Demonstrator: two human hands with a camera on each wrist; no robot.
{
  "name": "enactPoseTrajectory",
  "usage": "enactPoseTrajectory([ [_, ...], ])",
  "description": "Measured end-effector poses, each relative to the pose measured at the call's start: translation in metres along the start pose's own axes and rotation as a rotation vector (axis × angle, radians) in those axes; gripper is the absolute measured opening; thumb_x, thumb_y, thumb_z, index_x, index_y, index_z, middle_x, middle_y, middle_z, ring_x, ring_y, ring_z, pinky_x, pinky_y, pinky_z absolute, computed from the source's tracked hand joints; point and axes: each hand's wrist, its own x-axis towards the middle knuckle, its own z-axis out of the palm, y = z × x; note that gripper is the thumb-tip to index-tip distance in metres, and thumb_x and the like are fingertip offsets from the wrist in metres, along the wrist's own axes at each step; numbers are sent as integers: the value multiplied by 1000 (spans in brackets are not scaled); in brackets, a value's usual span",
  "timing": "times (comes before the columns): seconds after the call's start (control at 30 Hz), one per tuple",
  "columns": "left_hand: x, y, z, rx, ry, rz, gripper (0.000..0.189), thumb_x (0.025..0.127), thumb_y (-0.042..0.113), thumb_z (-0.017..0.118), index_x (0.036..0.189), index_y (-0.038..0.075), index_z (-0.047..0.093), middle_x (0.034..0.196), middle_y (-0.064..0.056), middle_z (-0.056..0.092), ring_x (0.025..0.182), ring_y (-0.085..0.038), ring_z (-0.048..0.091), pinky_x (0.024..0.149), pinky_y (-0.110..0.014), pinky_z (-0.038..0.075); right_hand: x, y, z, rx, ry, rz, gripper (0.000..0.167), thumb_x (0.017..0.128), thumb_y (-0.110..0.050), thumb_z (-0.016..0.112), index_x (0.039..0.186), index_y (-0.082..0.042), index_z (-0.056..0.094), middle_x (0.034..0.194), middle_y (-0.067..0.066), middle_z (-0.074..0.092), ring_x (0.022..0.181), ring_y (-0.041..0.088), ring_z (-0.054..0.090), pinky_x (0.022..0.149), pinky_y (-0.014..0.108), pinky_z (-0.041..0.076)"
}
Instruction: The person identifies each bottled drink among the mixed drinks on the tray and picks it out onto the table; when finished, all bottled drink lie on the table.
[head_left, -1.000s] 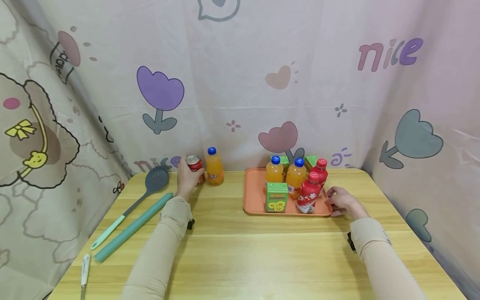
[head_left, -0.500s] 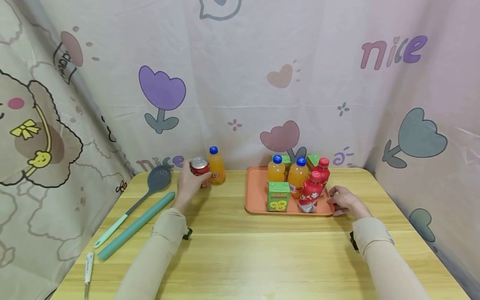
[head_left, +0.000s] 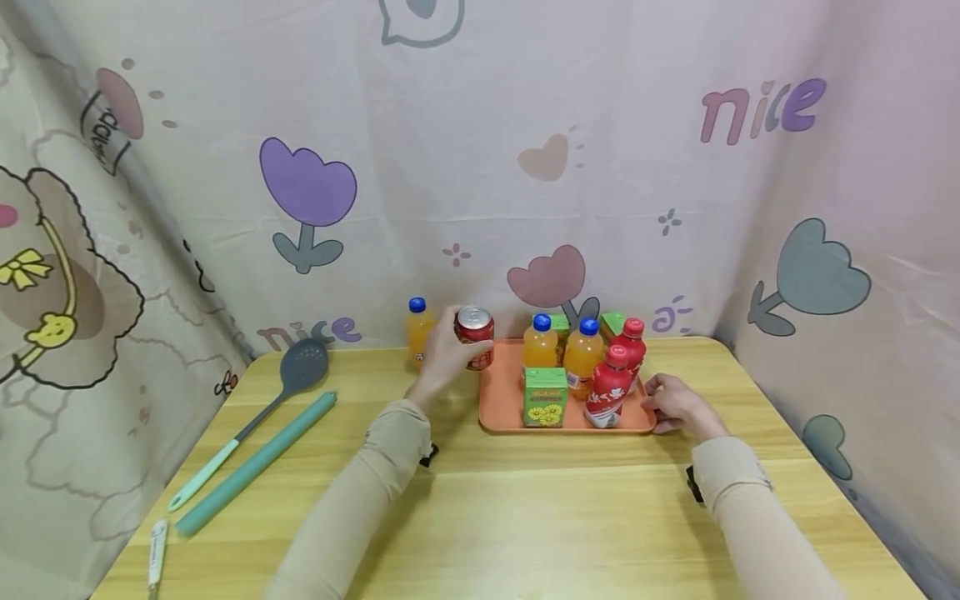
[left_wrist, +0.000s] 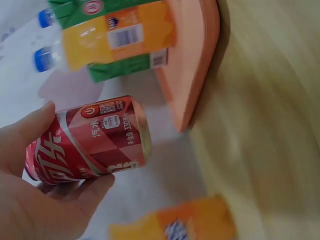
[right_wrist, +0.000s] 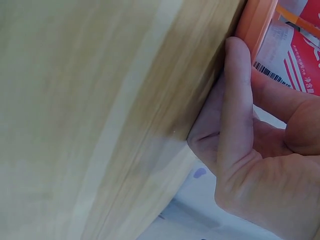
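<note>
My left hand (head_left: 444, 357) grips a red soda can (head_left: 476, 337), holding it upright off the table by the tray's left edge. In the left wrist view the soda can (left_wrist: 90, 140) sits between thumb and fingers, its base free. My right hand (head_left: 678, 404) holds the right rim of the orange tray (head_left: 498, 400), and in the right wrist view its fingers (right_wrist: 237, 100) meet that rim. On the tray stand two orange-drink bottles (head_left: 582, 358), two red bottles (head_left: 609, 387) and green drink cartons (head_left: 545, 398), some partly hidden behind the bottles.
Another orange-drink bottle (head_left: 418, 329) stands left of the tray, partly behind my left hand. At the table's left lie a slotted turner (head_left: 303, 367), a green tube-like roll (head_left: 258, 462) and a white-handled tool (head_left: 157, 552). A printed curtain (head_left: 435, 167) hangs behind.
My left hand has lifted the soda can and carried it rightward, past the lone orange-drink bottle to the tray's left edge. The right hand stays at the tray's rim.
</note>
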Motion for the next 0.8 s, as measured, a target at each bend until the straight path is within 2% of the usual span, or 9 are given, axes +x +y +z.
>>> enactPoseTrajectory([
  [0.13, 15, -7, 28, -29, -20, -28, 69, 85, 18, 89, 142, 10, 51, 140, -15, 65, 130, -35, 63, 115, -52, 52, 0, 0, 2, 5, 20, -2, 24, 106, -4, 51, 126, 6, 41, 87, 11, 60, 74, 17, 63, 61, 29, 60],
  [0.3, 26, -16, 54, -56, -33, -44, 70, 86, 15, 89, 144, 7, 50, 142, -17, 64, 132, -37, 61, 117, -52, 50, 0, 2, 3, 25, 33, -5, 24, 106, -2, 52, 125, 7, 41, 88, 11, 59, 72, 17, 63, 60, 29, 60],
  [0.57, 34, -29, 69, -95, -15, -75, 70, 87, 12, 87, 146, 6, 48, 144, -21, 63, 132, -39, 61, 117, -53, 50, 1, 3, 10, 24, 47, -7, 22, 106, -3, 52, 124, 5, 42, 86, 11, 60, 72, 17, 63, 58, 29, 59],
  [0.8, 40, -26, 73, -85, -27, -53, 78, 88, 9, 85, 153, 9, 43, 149, -20, 58, 137, -40, 56, 121, -55, 45, 2, 5, 8, 36, 49, -11, 23, 105, -2, 51, 124, 6, 42, 87, 12, 62, 72, 18, 63, 58, 30, 59],
])
